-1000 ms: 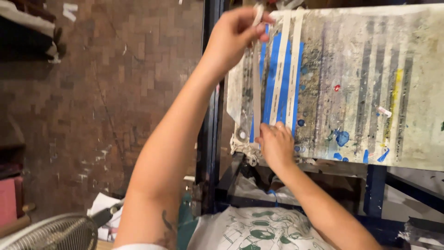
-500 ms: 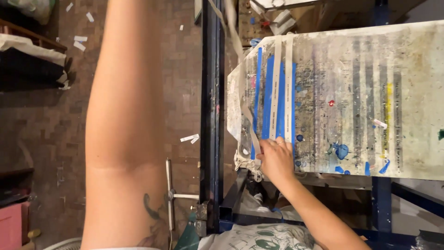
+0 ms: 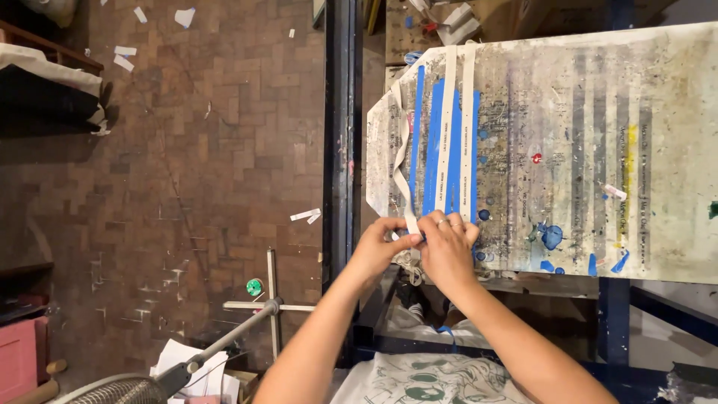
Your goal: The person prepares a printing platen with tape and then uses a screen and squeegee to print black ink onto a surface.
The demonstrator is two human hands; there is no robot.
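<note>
A paint-stained printing board (image 3: 568, 142) lies on a blue metal frame (image 3: 340, 135). Several white ribbon strips (image 3: 449, 127) run lengthwise over blue bands near its left side. One loose strip (image 3: 402, 161) curves along the left edge down to my hands. My left hand (image 3: 381, 251) pinches the near end of this strip at the board's near left corner. My right hand (image 3: 447, 243), with a ring on one finger, presses fingertips onto the same spot, touching the left hand.
A brick floor (image 3: 187, 150) with scattered paper scraps lies to the left. A fan on a metal stand (image 3: 232, 337) sits at bottom left, with a pink box (image 3: 15, 359) at the edge. Blue paint blots (image 3: 552, 236) mark the board's near edge.
My left arm has come down from the board's far end to the near corner, joining my right hand. The loose strip now hangs along the left edge.
</note>
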